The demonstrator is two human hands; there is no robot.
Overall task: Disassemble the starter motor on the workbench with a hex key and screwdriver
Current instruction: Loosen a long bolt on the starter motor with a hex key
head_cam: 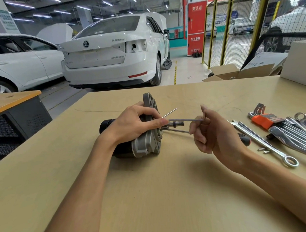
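Observation:
The starter motor (144, 144), a black cylinder with a grey cast housing and flange, lies on its side in the middle of the workbench (152, 194). My left hand (136, 123) grips the housing from above, thumb stretched toward the shaft end. A thin hex key (185, 120) runs level from the motor's face to my right hand (214, 132), which pinches its bent end between thumb and fingers. Two long thin rods stick out of the housing, one angled up (169, 112), one toward my right hand (179, 131). A screwdriver's black and red handle (245, 140) shows behind my right hand.
To the right lie combination wrenches (265, 143), a hex key set in an orange holder (264, 119) and two small loose pins (263, 150). A white box (297, 64) sits at the bench's far right corner. White cars and a fenced area stand beyond.

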